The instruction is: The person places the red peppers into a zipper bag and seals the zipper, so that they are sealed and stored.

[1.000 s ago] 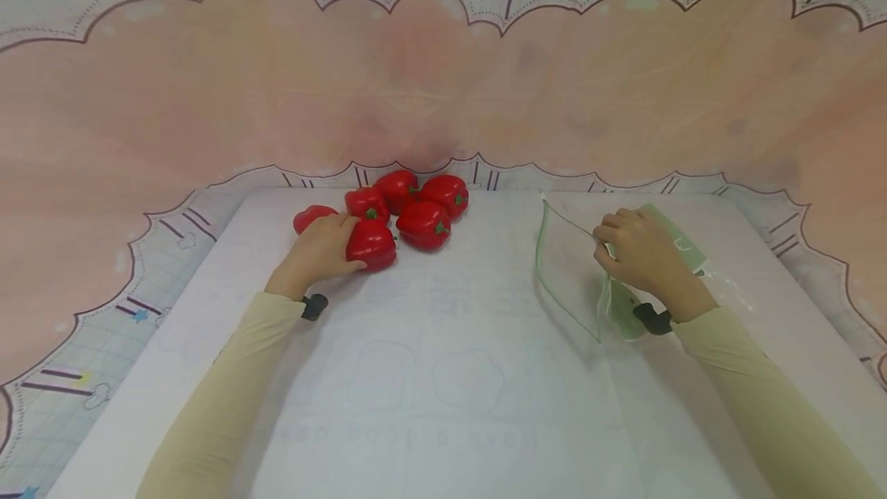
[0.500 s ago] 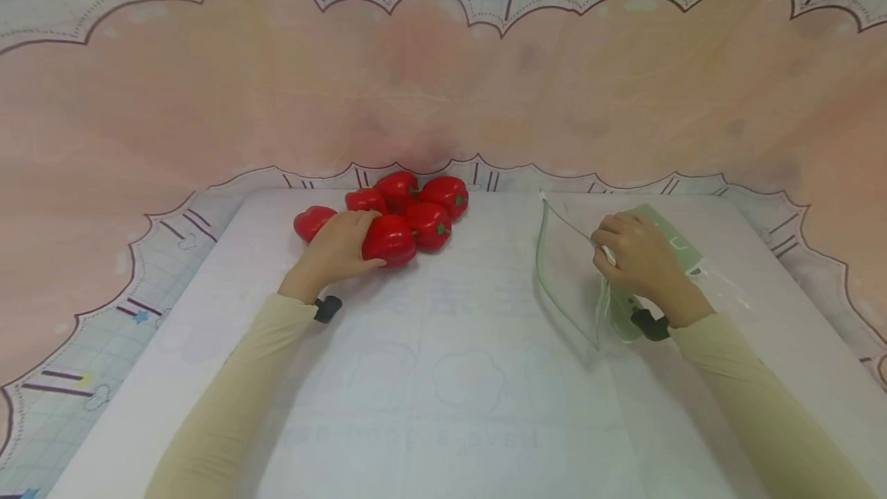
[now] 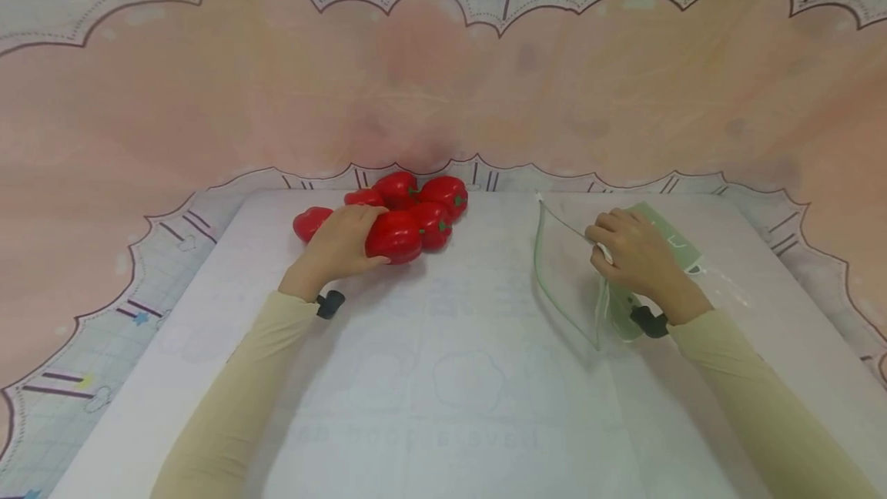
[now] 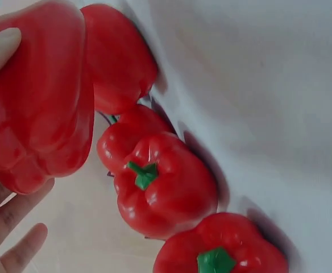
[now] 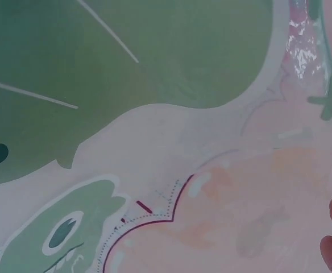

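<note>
- Red bell pepper sits in the left hand, near the far edge of the white table and left of that edge's middle.
- Thumb and fingers of this hand grip it from opposite sides, its green stem pointing right; whether it is clear of the table I cannot tell.
- Just behind and to its right lies a stemmed pepper; whether the two touch is unclear.
- Closer to the far edge are a back pepper, a corner pepper to its right, and a half-hidden pepper to its left, all in one close cluster.
- On the other side of the hand, toward the table's left edge, an outer pepper lies apart from that cluster.
- Toward the table's far right corner, well apart from the peppers, lies a clear bag with green print.
- Curled fingers of the right hand pinch the bag's edge; its thin green rim bows out toward the left, the mouth parted.
- Both arms wear pale sleeves, with a dark wrist device at each wrist.
- Behind the table's far edge rises a peach cloth with scalloped borders.
</note>
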`<action>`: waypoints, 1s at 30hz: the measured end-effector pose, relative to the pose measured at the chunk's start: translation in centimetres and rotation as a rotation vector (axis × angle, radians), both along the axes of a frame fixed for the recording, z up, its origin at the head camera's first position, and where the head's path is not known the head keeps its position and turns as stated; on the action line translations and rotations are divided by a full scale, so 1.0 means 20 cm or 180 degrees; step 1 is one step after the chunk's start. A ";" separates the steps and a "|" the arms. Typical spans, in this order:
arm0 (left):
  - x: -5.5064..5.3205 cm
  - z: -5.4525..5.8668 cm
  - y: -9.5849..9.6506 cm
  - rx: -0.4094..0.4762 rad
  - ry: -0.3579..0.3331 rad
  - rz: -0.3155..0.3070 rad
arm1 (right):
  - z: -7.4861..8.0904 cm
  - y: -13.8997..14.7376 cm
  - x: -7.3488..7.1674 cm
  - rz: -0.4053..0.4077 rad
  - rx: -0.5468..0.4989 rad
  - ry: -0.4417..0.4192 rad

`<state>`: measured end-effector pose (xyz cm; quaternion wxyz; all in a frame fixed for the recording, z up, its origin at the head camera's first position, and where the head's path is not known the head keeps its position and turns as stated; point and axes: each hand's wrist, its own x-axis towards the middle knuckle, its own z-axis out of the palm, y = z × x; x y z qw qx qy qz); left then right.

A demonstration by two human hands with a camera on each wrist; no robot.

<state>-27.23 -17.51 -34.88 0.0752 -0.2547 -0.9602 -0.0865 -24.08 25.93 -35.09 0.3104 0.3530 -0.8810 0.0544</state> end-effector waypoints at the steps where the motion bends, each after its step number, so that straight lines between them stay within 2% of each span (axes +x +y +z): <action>1: 0.00 0.00 -0.01 0.0023 0.0007 -0.0004 | 0.00 0.00 0.00 0.0004 -0.0002 0.0004; 7: 0.02 0.04 -0.02 0.0128 0.0090 -0.0073 | 0.00 0.00 -0.01 0.0041 -0.0010 0.0036; 10: 0.03 0.05 -0.01 0.0205 0.0215 -0.0146 | 0.00 0.00 -0.01 0.0057 -0.0007 0.0056; 15: 0.04 0.08 0.02 0.0261 0.0571 -0.0338 | 0.00 0.00 -0.01 0.0074 -0.0014 0.0079; 20: 0.05 0.11 0.07 0.0296 0.0922 -0.0541 | 0.01 -0.01 -0.01 0.0087 -0.0021 0.0079; 27: 0.05 0.16 0.16 0.0282 0.1109 -0.0672 | 0.00 -0.01 -0.02 0.0068 -0.0019 0.0069; 30: 0.04 0.16 0.22 0.0254 0.1203 -0.0738 | 0.00 -0.01 -0.02 0.0064 -0.0020 0.0078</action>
